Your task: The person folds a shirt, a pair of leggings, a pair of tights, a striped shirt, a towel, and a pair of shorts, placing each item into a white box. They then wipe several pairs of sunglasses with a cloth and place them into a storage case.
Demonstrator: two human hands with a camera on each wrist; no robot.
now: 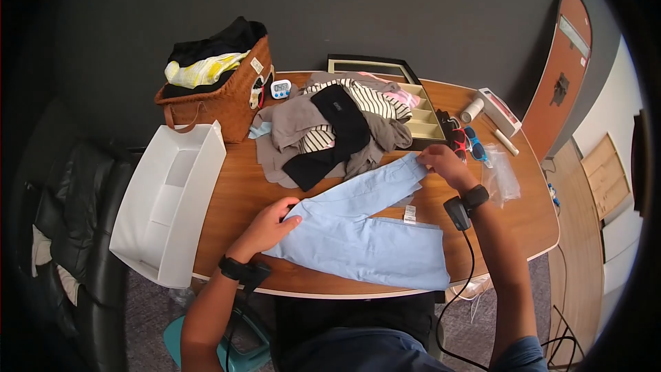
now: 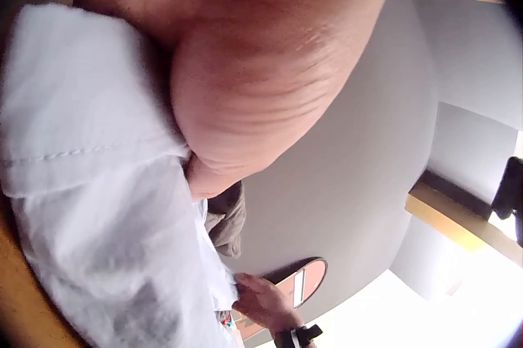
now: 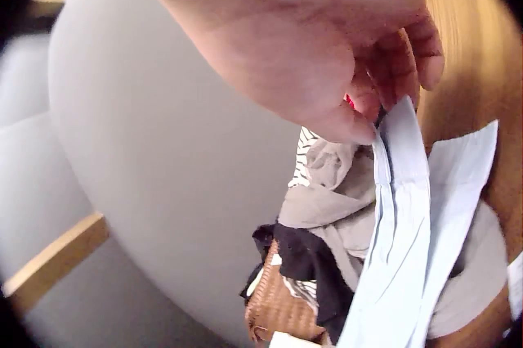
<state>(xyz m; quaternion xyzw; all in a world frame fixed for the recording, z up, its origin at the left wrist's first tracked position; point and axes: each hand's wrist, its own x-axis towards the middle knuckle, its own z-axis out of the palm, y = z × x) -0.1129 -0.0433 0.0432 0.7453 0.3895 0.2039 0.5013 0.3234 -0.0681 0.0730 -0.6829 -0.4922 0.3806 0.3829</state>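
Light blue trousers [image 1: 358, 241] lie on the wooden table near its front edge, legs spread toward the right, with a white tag [image 1: 410, 214] between them. My left hand [image 1: 272, 226] grips the waist end, thumb on top of the cloth. At the hem of the farther leg, my right hand [image 1: 444, 164] pinches the fabric between thumb and fingers. In the right wrist view the pinched hem [image 3: 402, 139] stands slightly raised, below the right hand [image 3: 327, 53]. The left wrist view shows the cloth [image 2: 106, 201] beside the left hand [image 2: 253, 78].
A clothes pile [image 1: 296, 124] lies behind the trousers. At left stand a white box [image 1: 155, 200] and a brown basket [image 1: 234, 107] of clothes, with a timer [image 1: 281, 89] beside it. Sunglasses [image 1: 475, 145], a plastic bag [image 1: 502, 179] and a divided tray [image 1: 423, 124] are at right.
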